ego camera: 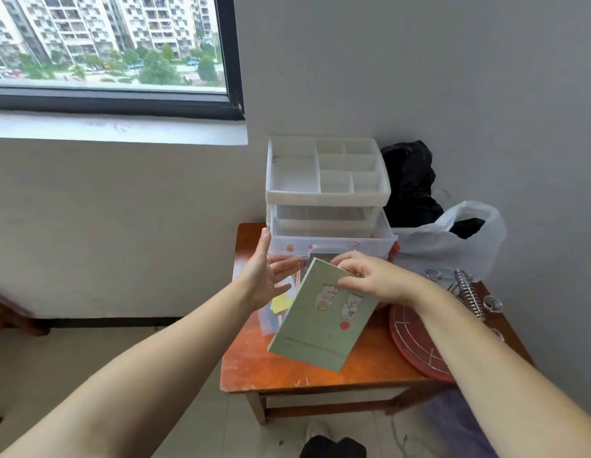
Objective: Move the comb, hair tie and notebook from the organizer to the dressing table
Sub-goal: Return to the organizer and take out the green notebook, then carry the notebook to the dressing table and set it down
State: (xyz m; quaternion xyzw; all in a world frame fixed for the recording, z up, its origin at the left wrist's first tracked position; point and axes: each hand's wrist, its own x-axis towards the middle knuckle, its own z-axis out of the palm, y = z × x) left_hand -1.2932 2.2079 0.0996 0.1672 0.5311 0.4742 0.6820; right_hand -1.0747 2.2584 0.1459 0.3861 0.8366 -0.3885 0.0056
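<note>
Right grip [370, 279] pinched shut on the top edge of the notebook [323, 319], thumb under, fingers over the cover. Left grip [267, 276] spread open and holding nothing, palm turned toward the notebook at about 9 o'clock of it, just in front of the organizer [327, 193].

Notebook: green, tilted, hanging clear above the orange surface [287, 371], lower corner pointing toward 6 o'clock. Already out of the organizer, by the look of it; step in hand judged to be setting it down.

To do it well: lower the near edge first onto the bare patch at 6 o'clock, then lay the cover flat. Keep clear of the round red rack [416, 345] at 3 o'clock and the yellow paper [280, 304] at 9 o'clock. Free left grip ready to steady the loose edge, since a pinch at one end lets the book swing. Release only once flat.

Count: one notebook, one organizer with a divided top tray and two clear drawers, the lower one pulled out. One white plastic bag [452, 239] and one black bag [409, 180] at 2 o'clock. Several metal springs [466, 289] at 3 o'clock, number unclear. No comb or hair tie to be made out with certainty.
</note>
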